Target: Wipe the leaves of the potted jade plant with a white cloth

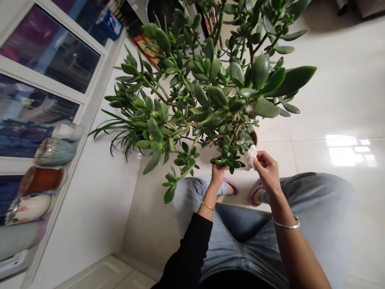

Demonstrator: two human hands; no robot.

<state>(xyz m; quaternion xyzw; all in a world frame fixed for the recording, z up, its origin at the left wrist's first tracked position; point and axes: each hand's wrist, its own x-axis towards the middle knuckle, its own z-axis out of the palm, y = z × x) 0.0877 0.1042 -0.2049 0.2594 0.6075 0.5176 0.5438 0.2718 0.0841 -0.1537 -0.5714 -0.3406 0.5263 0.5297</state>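
A large jade plant (218,96) with thick green leaves spreads in front of me, its brown pot (255,138) mostly covered by foliage. My right hand (267,170) pinches a crumpled white tissue (251,155) beside the low leaves at the pot's right side. Under a low sprig (227,159) of the plant, my left hand (218,174) is closed around its leaves or stem. Foliage conceals the left fingertips.
A spiky-leaved plant (123,130) stands left of the jade plant. On the windowsill (64,178) are several pots, among them a ribbed teal pot (55,151) and a brown pot (42,179). A blue package (110,25) lies farther back. Pale tiles (337,116) cover the floor.
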